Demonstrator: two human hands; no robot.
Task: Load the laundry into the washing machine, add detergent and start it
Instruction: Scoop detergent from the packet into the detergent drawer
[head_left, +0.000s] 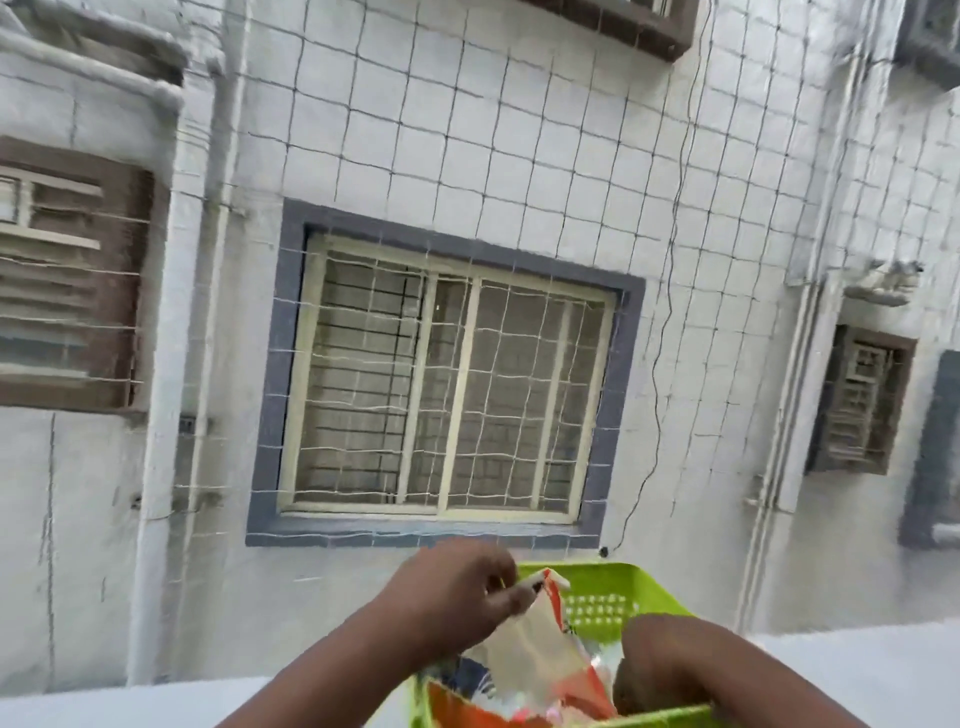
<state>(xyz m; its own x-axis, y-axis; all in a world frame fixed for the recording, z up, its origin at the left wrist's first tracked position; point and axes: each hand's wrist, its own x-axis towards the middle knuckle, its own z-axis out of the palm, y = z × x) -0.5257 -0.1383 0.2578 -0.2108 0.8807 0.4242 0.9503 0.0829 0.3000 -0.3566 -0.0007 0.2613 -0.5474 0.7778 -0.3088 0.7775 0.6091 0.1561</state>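
Observation:
A lime-green plastic basket (608, 587) sits at the bottom centre on a white ledge. In it stands a white and orange detergent packet (540, 649) among other packets. My left hand (457, 587) pinches the packet's top edge and holds it up over the basket. My right hand (654, 670) reaches down inside the basket on the right; its fingers are hidden behind the basket rim and the packets. No washing machine or laundry is in view.
A white ledge (130, 706) runs along the bottom. Beyond it a mesh net (519, 156) covers the opening. Across the gap stands a white building wall with a barred window (447, 384), pipes (218, 260) and vents (857, 400).

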